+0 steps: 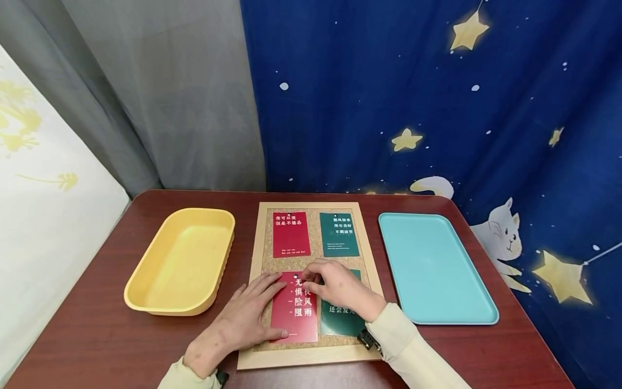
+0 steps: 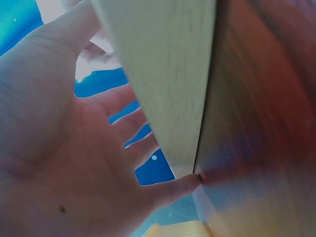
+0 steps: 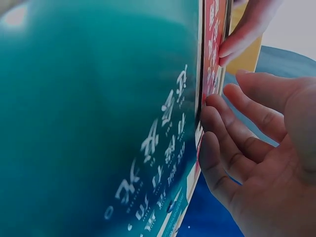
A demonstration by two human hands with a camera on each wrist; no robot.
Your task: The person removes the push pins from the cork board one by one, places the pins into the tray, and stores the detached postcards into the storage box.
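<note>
A cork board [image 1: 291,263] with a pale wooden frame lies on the table. On its lower left is a red card [image 1: 293,319] with white characters and a small pin [image 1: 295,276] near its top edge. My left hand [image 1: 248,313] rests across the card's left side, fingers spread; the left wrist view shows them over the wooden frame [image 2: 168,84]. Near the card's upper right is my right hand [image 1: 335,282], its fingers loosely bent. In the right wrist view, nothing shows between those fingers [image 3: 210,148]. The hand partly covers a lower green card [image 1: 340,324].
Another red card [image 1: 290,237] and green card [image 1: 338,240] are pinned on the board's upper half. A yellow basin [image 1: 180,259] stands to the left on the brown table [image 1: 97,302]. To the right lies a light blue tray [image 1: 437,270]. Curtains hang behind.
</note>
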